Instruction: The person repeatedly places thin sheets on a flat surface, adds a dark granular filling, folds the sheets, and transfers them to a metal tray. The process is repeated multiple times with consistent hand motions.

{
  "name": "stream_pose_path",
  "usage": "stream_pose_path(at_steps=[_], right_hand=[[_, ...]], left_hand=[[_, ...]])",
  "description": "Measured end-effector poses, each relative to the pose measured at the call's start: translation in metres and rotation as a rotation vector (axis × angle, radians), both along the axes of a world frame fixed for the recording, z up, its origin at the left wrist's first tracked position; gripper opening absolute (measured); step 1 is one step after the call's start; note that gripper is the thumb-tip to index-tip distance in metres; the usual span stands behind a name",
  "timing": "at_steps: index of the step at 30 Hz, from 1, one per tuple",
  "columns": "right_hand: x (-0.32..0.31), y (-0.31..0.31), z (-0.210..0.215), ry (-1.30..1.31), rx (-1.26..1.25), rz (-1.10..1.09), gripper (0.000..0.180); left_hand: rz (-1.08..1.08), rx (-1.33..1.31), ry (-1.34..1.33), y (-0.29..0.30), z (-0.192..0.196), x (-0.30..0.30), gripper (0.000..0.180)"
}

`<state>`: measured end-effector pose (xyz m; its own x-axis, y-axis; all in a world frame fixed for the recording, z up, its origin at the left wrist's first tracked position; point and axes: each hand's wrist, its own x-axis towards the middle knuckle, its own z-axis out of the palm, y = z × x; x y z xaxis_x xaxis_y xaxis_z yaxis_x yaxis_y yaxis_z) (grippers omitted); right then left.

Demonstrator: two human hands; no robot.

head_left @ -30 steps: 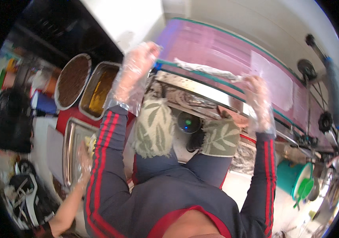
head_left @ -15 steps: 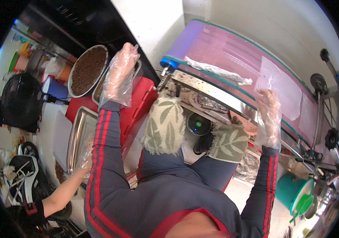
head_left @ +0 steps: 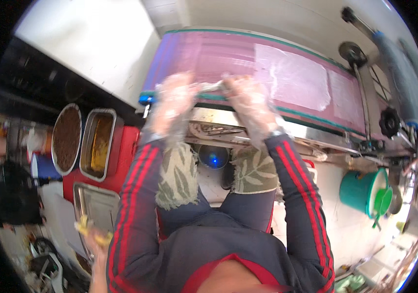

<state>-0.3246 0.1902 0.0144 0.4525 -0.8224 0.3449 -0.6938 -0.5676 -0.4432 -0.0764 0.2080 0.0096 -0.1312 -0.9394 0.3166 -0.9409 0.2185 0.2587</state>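
My left hand (head_left: 173,100), in a clear plastic glove, is at the front left edge of the pink board (head_left: 214,56), which has teal edges. My right hand (head_left: 250,100), gloved the same way, rests a little to its right. A crumpled white strip (head_left: 211,87) stretches between them, its ends hidden in my closed fingers; its material is hard to tell. Motion blurs both hands. Just right of my right hand, a thin whitish sheet (head_left: 292,75) lies flat on the board.
At left, a round pan of brown crumbs (head_left: 67,139) and a tin with yellow liquid (head_left: 100,146) stand on a red surface. Another person's hand (head_left: 94,241) holds yellow pieces over a metal tray (head_left: 96,200). A teal bucket (head_left: 360,193) and a blue-barred metal frame (head_left: 399,78) are at right.
My hands came together from far apart, the left from beside the pans, onto the white strip. My view has turned. The other person's hand now holds yellow pieces.
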Motion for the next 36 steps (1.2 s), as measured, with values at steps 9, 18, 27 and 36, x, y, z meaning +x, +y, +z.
stream_pose_path(at_steps=[9, 18, 27, 36], right_hand=[[-0.022, -0.01, -0.016, -0.779, 0.154, 0.23, 0.002], [-0.299, 0.178, -0.002, 0.198, -0.302, -0.564, 0.022], [-0.304, 0.273, -0.19, 0.476, 0.586, -0.744, 0.073], [-0.238, 0.271, -0.224, 0.59, 0.771, -0.736, 0.082]], left_hand=[[-0.026, 0.136, 0.175, -0.002, 0.04, 0.027, 0.022], [-0.7, 0.503, 0.353, 0.072, 0.026, -0.214, 0.029], [-0.986, 0.204, 0.203, 0.1, 0.003, -0.247, 0.036], [0.603, -0.273, 0.366, 0.068, 0.062, 0.189, 0.043]])
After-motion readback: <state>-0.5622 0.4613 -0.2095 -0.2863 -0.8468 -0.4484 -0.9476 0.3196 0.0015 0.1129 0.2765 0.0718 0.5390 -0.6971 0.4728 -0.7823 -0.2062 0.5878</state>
